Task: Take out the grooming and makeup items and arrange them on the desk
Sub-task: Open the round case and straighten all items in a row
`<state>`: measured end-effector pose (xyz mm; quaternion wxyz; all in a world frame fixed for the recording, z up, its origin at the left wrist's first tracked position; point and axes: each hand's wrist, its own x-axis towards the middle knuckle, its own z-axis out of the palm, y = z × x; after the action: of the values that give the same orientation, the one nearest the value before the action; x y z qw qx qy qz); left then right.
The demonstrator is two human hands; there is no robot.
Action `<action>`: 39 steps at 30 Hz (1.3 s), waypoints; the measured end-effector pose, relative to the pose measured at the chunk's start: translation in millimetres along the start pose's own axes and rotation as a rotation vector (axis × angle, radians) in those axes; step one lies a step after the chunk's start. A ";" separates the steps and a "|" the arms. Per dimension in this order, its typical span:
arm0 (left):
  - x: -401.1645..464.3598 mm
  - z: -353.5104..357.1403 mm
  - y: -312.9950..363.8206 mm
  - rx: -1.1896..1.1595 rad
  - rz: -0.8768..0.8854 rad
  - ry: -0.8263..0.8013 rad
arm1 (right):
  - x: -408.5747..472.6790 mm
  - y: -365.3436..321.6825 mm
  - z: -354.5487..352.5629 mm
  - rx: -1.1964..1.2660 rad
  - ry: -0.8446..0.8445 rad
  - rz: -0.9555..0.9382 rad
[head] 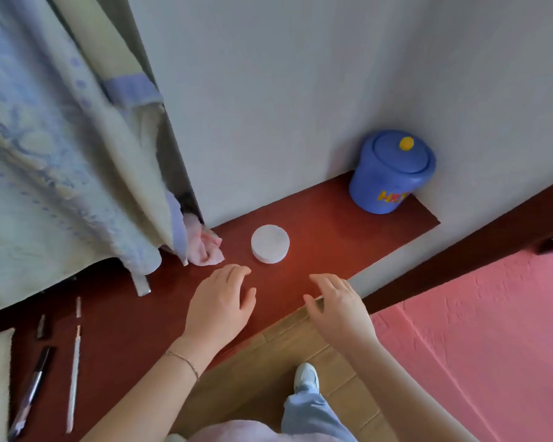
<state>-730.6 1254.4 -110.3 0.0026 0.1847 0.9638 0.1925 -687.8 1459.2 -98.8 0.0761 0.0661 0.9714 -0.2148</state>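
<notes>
A round white compact (270, 243) lies flat on the dark red desk (316, 218), near the wall. My left hand (219, 301) hovers just in front of it, palm down, fingers loosely apart and holding nothing. My right hand (339, 304) hovers over the desk's front edge, also palm down and empty. At the near left of the desk lie a black and silver makeup pen (32, 387), a long thin white stick (73, 378) and a small dark cap (41, 327).
A blue lidded jar with a yellow knob (391, 172) stands in the far corner by the wall. A pale blue and cream curtain (61, 154) hangs at the left, with a pink cloth (203, 247) under its hem. A pink bedspread (476, 330) lies to the right.
</notes>
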 end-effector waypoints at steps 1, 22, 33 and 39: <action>5.4 4.4 6.5 -0.018 -0.057 0.007 | 11.7 7.0 -3.8 -0.012 -0.041 -0.046; 39.7 33.5 38.4 -0.496 -0.743 -0.019 | 145.5 -30.6 18.1 -0.171 -0.374 -0.434; 30.4 -8.1 56.1 -1.823 -1.010 0.065 | 67.0 -41.4 -33.3 0.386 -0.293 -0.431; 15.6 -5.2 65.5 -1.861 -0.971 0.069 | 39.8 -47.3 -21.3 0.404 -0.209 -0.429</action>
<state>-722.3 1314.3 -80.0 0.1930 -0.3024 0.4056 0.8407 -737.0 1429.7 -67.4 0.1137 -0.1491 0.8879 -0.4201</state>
